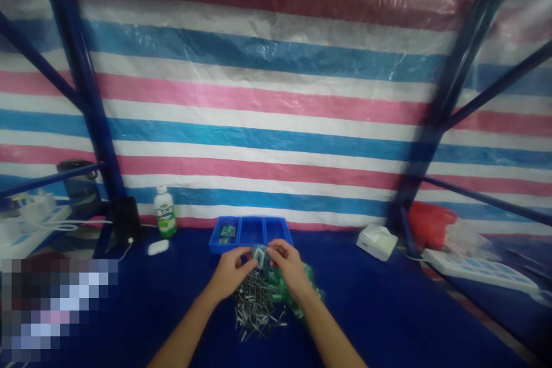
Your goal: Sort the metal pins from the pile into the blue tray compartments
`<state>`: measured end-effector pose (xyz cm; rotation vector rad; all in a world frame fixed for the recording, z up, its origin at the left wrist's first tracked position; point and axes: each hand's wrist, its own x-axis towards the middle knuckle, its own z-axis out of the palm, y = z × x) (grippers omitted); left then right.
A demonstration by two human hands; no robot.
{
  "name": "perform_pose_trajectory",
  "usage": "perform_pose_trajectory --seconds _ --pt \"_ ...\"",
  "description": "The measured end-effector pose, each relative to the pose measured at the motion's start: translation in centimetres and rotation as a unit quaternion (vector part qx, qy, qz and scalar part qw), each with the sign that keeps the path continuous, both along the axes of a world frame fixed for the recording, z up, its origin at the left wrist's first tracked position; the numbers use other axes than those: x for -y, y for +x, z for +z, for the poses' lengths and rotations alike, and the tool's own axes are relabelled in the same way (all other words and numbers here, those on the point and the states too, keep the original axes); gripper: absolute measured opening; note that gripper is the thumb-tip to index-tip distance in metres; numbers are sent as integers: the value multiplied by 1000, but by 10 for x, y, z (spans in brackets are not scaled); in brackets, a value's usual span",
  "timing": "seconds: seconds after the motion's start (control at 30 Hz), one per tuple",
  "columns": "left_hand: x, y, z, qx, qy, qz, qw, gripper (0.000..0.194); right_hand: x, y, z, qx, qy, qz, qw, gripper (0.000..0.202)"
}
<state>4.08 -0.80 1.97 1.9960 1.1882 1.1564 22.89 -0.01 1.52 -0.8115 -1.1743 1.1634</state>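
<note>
Between my two hands, just in front of the blue tray (pixel 252 232), is a small clear packet (pixel 261 256) with something pale and green in it. My left hand (pixel 233 270) pinches its left side with thumb and fingers. On its right side, the fingers of my right hand (pixel 287 261) are closed on it. Below lies a pile of thin metal pins (pixel 254 310). Green pieces (pixel 280 287) are heaped beside the pile, partly hidden under my right hand and forearm. The tray's left compartment holds small green packets (pixel 227 232).
On the blue table (pixel 371 310) stand a white bottle (pixel 165 213), a white case (pixel 158 247), a black phone (pixel 126 221) and a tissue pack (pixel 376 242). A power strip (pixel 480 270) and red bag (pixel 431 224) are at right. Blue metal posts flank the striped sheet.
</note>
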Motion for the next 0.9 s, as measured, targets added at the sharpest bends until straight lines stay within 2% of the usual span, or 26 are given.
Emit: perform_pose_trajectory --seconds 0.13,0.2,0.3,0.47,0.63,0.9 --pt "-3 5 -5 78 -64 -49 994 29 -4 -4 -5 4 14 34 999 38" --pt "-5 2 -5 106 -68 -46 991 29 -3 -5 -6 47 18 54 997 39" --pt "-6 -2 -5 126 -63 -42 989 32 3 -7 -7 142 32 82 986 30" --pt "-7 -2 -6 125 -71 -50 988 33 13 -12 -4 186 70 52 979 26" --pt "-9 0 -7 184 -86 -71 977 28 14 -14 0 199 85 40 975 24" --pt "-12 -8 -7 173 -103 -74 977 27 15 -13 -1 216 101 29 971 18"
